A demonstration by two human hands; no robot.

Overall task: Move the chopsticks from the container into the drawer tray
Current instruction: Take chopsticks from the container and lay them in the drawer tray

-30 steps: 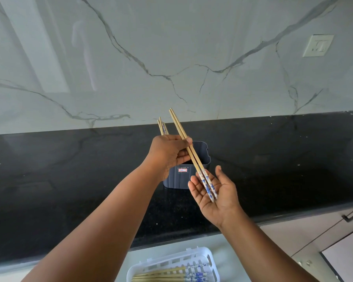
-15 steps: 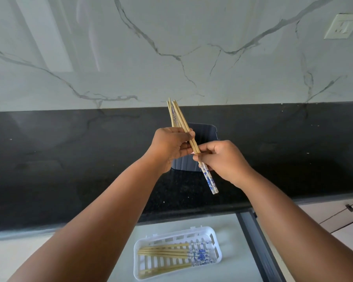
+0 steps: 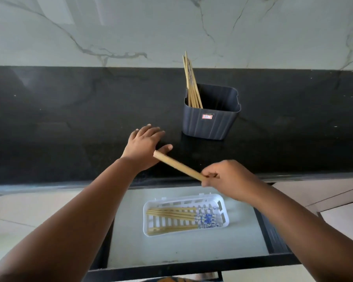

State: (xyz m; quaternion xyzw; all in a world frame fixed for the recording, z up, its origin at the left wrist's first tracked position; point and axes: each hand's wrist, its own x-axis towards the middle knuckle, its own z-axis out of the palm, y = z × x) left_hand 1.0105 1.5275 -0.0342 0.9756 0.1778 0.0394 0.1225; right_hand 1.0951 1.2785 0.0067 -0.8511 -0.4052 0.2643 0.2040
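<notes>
A dark blue ribbed container (image 3: pixel 210 121) stands on the black countertop with several wooden chopsticks (image 3: pixel 191 84) leaning in its left corner. My right hand (image 3: pixel 226 180) grips a pair of chopsticks (image 3: pixel 177 166) at one end, held over the counter's front edge and pointing up-left. My left hand (image 3: pixel 144 145) rests flat on the counter with fingers spread, just behind the held chopsticks' far end. Below, a white slotted tray (image 3: pixel 222 202) lies in the open drawer with several chopsticks (image 3: pixel 171 213) in it, their blue-patterned ends to the right.
The open drawer (image 3: pixel 171 249) has a pale liner and a dark frame. A white marble backsplash (image 3: pixel 130 31) rises behind the black countertop (image 3: pixel 69 119). Pale cabinet fronts (image 3: pixel 324 196) flank the drawer on the right.
My left hand let go of the chopsticks and dropped flat onto the counter. My right hand took the pair and brought it down toward the drawer. The camera tilted down.
</notes>
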